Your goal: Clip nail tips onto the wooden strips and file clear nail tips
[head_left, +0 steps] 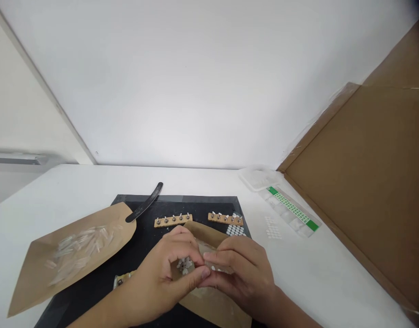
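My left hand (177, 264) and my right hand (242, 266) meet low in the middle, thumbs and fingers pinched together. Whatever is between the fingertips is too small or too hidden to make out. Beneath them lies a brown paper piece (209, 303). A cluster of small greyish-white pieces (185, 265) shows through the gap of my left hand, and a few white bits appear by my right fingers. Just beyond are two cork strips, a left strip (173, 221) and a right strip (225, 219), each with several small metal posts topped by whitish pieces.
Clear nail-tip-like pieces (83, 241) lie on brown paper (35, 259) at left, with a curved black nail file (146, 202) at its end. White oval tabs (236, 230) sit on the black mat (141, 246). A green-labelled clear packet (293, 209) and cardboard (363, 182) are at right.
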